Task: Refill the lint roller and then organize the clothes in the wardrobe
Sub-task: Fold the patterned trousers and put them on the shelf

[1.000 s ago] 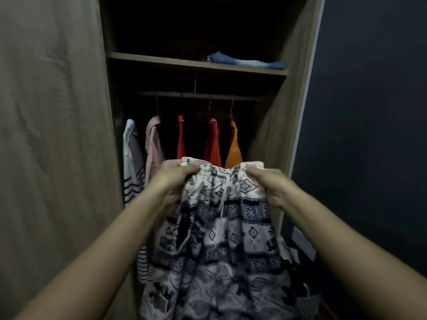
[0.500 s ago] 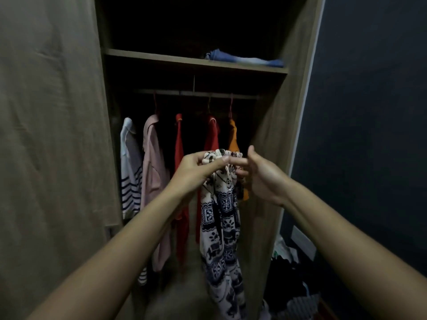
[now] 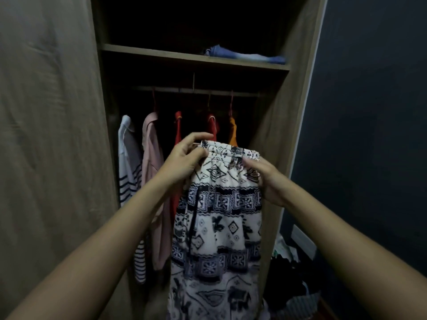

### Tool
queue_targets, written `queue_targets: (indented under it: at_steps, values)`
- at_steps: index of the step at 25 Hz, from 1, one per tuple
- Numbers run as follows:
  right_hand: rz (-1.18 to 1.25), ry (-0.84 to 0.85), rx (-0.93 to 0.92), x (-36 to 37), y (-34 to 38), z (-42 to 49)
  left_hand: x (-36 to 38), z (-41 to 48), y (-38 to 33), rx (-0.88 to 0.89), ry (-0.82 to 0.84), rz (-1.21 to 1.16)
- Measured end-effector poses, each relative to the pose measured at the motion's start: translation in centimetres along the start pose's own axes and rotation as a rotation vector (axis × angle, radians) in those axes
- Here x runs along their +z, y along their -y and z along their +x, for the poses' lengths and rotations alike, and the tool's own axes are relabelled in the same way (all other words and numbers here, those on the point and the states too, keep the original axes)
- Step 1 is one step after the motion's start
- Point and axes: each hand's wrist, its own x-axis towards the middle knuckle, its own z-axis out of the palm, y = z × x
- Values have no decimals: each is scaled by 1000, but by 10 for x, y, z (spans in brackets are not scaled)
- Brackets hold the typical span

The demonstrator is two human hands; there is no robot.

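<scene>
Patterned trousers [image 3: 217,218] by the waistband in left hand [image 3: 184,160] and right hand [image 3: 268,179], before open wardrobe [image 3: 298,88].

Logged on my feed, right of frame:
- One dark blue wall [image 3: 369,112], plain.
- One pale rectangular wall plate [image 3: 303,243], set low on that wall.
- One grey striped bag or basket [image 3: 300,304] on the floor; I cannot tell which.
- One reddish floor strip [image 3: 329,308] just beside it.

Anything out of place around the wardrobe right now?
Yes: a heap of dark clothes lies loose at the foot of the wardrobe, right side, not hung or shelved. The hanging garments look orderly.
</scene>
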Motion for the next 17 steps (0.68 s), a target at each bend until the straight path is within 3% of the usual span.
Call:
queue_targets:
  at_steps: [5, 11, 15, 17]
  values:
    - [-145, -92, -184, 3, 21, -1, -1, 3, 5, 35, -13, 201]
    - [-391, -253, -415, 12, 43, 1, 10, 10, -3, 71, -18, 72]
    - [-442, -322, -488, 6, 57, 0, 15, 11, 0, 321, -67, 451]
    - [-612, -376, -531, -2, 64, -2, 15, 15, -5, 324, -35, 409]
